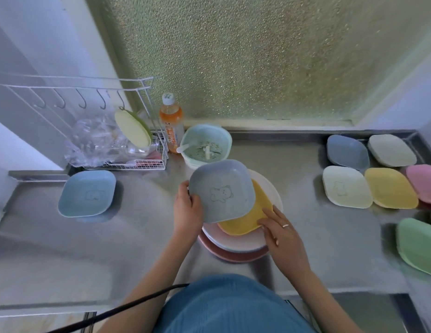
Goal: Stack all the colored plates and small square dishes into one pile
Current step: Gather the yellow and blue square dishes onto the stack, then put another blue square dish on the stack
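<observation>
A pile stands in the middle of the steel counter: a reddish plate (233, 257) at the bottom, a pale pink plate (238, 243) on it, then a yellow square dish (248, 221). My left hand (188, 207) grips the left rim of a grey-blue square dish (221, 191) with a bear drawing, held over the yellow dish. My right hand (279, 231) rests with its fingertips on the yellow dish's right edge. A light blue square dish (88, 193) lies alone to the left. Several square dishes lie at the right: blue (348, 151), grey-beige (391, 150), cream (346, 186), yellow (391, 188), pink (423, 183), green (419, 246).
A white wire rack (128, 162) with hooks, crumpled plastic and a yellow-green plate (132, 128) stands at the back left. An orange drink bottle (171, 123) and a mint strainer bowl (206, 145) stand behind the pile. A frosted window lies behind the counter.
</observation>
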